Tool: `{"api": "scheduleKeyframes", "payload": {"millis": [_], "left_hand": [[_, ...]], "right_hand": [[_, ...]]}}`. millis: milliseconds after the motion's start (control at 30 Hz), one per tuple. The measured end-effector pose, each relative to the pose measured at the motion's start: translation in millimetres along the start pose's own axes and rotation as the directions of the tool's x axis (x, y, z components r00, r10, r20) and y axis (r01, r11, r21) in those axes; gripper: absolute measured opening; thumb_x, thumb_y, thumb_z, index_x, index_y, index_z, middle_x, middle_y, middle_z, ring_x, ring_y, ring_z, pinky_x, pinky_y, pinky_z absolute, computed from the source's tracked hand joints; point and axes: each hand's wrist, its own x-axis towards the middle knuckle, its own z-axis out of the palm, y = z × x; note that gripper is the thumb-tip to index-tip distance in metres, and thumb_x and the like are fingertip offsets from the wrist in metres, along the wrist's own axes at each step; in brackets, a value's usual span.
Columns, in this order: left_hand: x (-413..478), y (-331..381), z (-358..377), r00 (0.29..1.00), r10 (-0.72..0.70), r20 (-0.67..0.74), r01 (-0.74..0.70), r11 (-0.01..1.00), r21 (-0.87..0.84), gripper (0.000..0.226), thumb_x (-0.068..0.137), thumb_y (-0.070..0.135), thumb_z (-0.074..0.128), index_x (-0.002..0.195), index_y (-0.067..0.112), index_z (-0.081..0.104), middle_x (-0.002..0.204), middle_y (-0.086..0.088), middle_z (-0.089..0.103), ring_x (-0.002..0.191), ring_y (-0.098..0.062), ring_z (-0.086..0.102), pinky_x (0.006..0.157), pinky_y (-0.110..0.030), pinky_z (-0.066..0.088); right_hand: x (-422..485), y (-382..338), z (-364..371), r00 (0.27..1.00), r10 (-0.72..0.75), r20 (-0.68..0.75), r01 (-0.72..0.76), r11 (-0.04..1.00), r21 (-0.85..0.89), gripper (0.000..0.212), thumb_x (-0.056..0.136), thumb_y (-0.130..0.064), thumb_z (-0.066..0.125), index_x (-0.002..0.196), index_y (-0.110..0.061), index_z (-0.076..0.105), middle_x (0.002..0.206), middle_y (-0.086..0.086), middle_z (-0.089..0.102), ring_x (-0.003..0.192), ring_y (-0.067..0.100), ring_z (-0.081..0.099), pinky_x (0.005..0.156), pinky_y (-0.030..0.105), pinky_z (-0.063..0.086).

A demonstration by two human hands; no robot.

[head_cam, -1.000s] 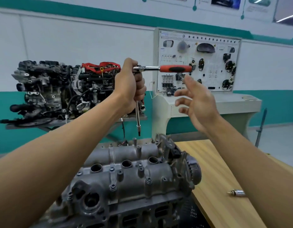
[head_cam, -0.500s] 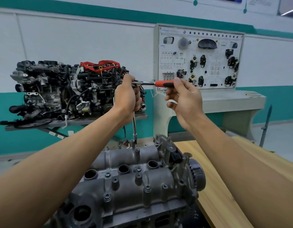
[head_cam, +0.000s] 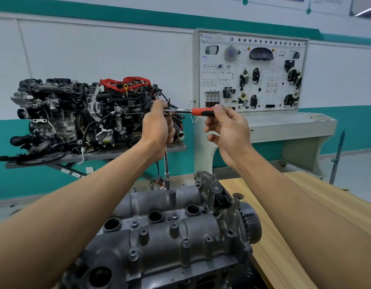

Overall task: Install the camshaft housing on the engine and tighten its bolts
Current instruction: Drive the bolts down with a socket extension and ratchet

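With the left hand (head_cam: 158,126) clenched on the ratchet (head_cam: 181,110) head, its extension (head_cam: 166,163) drops straight onto a far-edge bolt (head_cam: 166,182) of the camshaft housing (head_cam: 170,232), while the right hand (head_cam: 228,130) pinches the sideways-pointing red handle (head_cam: 202,111)

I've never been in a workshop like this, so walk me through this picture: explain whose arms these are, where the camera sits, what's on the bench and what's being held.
The camera is worn on a person's head, so the two bare arms are that person's own. On the wooden bench sits a grey engine top, the camshaft housing, dotted with bolts and round holes. The left hand wraps the head end of a ratchet wrench; a long extension bar drops from it to a bolt at the housing's far edge. The right hand holds the wrench's red handle with its fingertips, placed to turn it. Behind stand another complete engine on a stand and a white training board carrying car parts.
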Motion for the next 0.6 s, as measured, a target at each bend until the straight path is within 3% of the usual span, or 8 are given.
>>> {"api": "scheduleKeyframes", "payload": {"millis": [133,267,367,433,600], "left_hand": [[4.6,-4.1,0.1,1.0,-0.019,0.019,0.019,1.0,0.004,0.049,0.095,0.032,0.04,0.05,0.025,0.022,0.047,0.003,0.02,0.04,-0.015,0.013,0.038,-0.02,0.015],[12.3,-7.1,-3.0,0.999,-0.033,0.014,0.033,0.999,-0.032,0.049,0.095,0.036,0.043,0.05,0.025,0.026,0.046,0.005,0.021,0.041,-0.015,0.013,0.041,-0.022,0.012],[14.8,-8.6,0.6,0.996,-0.073,-0.052,0.069,0.994,-0.081,0.044,0.081,0.041,0.057,0.042,0.025,0.043,0.048,0.005,0.036,0.049,-0.015,0.03,0.056,-0.031,0.03],[14.0,-8.5,1.3,0.996,-0.088,-0.031,0.084,0.988,-0.129,0.035,0.073,0.043,0.06,0.047,0.025,0.046,0.055,0.003,0.04,0.057,-0.017,0.034,0.066,-0.037,0.032],[13.5,-8.2,-10.6,0.993,-0.049,0.106,0.055,0.997,-0.052,0.048,0.095,0.04,0.038,0.053,0.025,0.023,0.045,0.006,0.02,0.041,-0.014,0.013,0.041,-0.023,0.011]], "right_hand": [[-8.0,-0.6,-0.5,0.996,-0.058,-0.061,0.056,0.998,-0.038,0.018,0.1,-0.024,0.058,0.091,-0.01,0.063,0.064,0.0,0.061,0.056,0.012,0.056,0.048,0.024,0.042],[-35.7,-4.8,14.0,0.951,-0.309,-0.002,0.306,0.943,-0.128,0.015,0.089,-0.02,0.072,0.08,-0.015,0.061,0.063,-0.002,0.061,0.056,0.014,0.056,0.049,0.024,0.046],[-61.8,-2.2,37.6,0.873,-0.476,0.105,0.487,0.843,-0.228,0.023,0.078,-0.021,0.081,0.075,-0.023,0.059,0.066,-0.008,0.063,0.058,0.007,0.058,0.053,0.019,0.048],[-66.7,-1.1,45.8,0.856,-0.509,0.094,0.514,0.812,-0.277,0.025,0.077,-0.02,0.082,0.074,-0.023,0.057,0.064,-0.012,0.061,0.056,0.002,0.056,0.051,0.017,0.046],[-38.4,2.6,27.8,0.91,-0.415,-0.009,0.412,0.906,-0.097,0.013,0.089,-0.022,0.068,0.082,-0.017,0.059,0.065,-0.004,0.059,0.057,0.013,0.054,0.051,0.022,0.043]]}}
